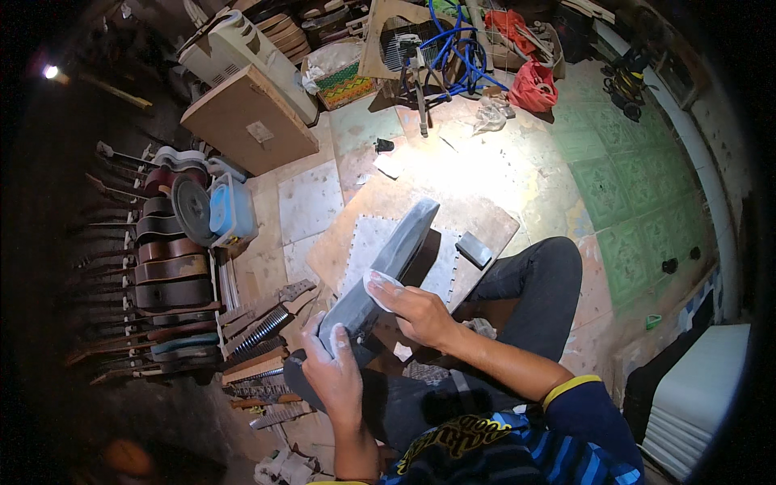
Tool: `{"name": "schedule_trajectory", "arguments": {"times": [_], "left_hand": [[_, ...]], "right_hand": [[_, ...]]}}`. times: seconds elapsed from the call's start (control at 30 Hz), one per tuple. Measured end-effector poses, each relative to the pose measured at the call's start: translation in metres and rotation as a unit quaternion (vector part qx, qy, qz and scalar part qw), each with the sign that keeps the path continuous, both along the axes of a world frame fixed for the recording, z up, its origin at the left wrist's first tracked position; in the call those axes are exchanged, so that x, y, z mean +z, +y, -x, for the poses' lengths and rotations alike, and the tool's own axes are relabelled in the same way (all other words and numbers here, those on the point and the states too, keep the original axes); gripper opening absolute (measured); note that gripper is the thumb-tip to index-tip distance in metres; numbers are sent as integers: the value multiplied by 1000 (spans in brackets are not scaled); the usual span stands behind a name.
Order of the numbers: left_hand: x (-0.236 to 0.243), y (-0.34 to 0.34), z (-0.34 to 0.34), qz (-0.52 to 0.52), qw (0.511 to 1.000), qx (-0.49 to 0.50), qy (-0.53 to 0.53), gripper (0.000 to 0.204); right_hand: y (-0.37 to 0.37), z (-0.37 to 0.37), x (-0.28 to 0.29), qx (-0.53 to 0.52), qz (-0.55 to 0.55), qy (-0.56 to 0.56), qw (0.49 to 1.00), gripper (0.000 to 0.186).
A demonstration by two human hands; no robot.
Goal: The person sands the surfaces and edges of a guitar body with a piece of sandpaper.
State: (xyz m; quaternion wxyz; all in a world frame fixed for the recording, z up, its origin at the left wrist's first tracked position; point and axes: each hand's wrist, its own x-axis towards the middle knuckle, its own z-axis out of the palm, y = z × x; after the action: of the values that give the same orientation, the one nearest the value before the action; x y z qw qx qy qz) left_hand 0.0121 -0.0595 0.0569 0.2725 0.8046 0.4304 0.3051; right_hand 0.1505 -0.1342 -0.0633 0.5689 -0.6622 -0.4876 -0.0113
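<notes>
Across my lap lies a long, dusty grey piece (404,238) with a dark side below; it looks like an instrument body held on edge. My left hand (333,368) grips its near end, thumb on the upper surface and fingers round the far side. In my right hand (416,314), a folded white sheet (381,288), perhaps sandpaper, is pressed against the grey surface about midway along. White dust coats fingers of both hands. A small dark block with a grey top (474,250) rests beyond my right knee, apart from both hands.
Under the piece are a white mat with notched edges (364,240) and a wooden board (333,234). Several guitar bodies (171,269) stand in a row at left, beside a blue-and-clear tub (232,208). Guitar necks (263,319) lie nearer. Blue hose (453,48) and red bags (533,87) are at the back.
</notes>
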Motion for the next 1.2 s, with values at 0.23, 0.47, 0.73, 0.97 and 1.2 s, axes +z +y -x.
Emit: {"name": "schedule_trajectory", "arguments": {"times": [0.23, 0.47, 0.73, 0.97, 1.2], "left_hand": [[-10, 7, 5, 49, 998, -27, -21, 52], [-1, -11, -9, 36, 999, -22, -25, 55], [-3, -22, -8, 114, 992, -29, -36, 56], [-9, -14, -5, 84, 995, -55, -23, 56], [2, -6, 6, 84, 994, -64, 33, 57]], "right_hand": [[-2, -94, -20, -228, 133, -95, 960, 65], [-32, 3, 72, 156, 147, 112, 970, 70], [-34, -26, 43, 111, 117, 42, 986, 69], [-41, -16, 69, 134, 133, 4, 982, 69], [-42, 1, 79, 247, 96, 111, 958, 80]]}}
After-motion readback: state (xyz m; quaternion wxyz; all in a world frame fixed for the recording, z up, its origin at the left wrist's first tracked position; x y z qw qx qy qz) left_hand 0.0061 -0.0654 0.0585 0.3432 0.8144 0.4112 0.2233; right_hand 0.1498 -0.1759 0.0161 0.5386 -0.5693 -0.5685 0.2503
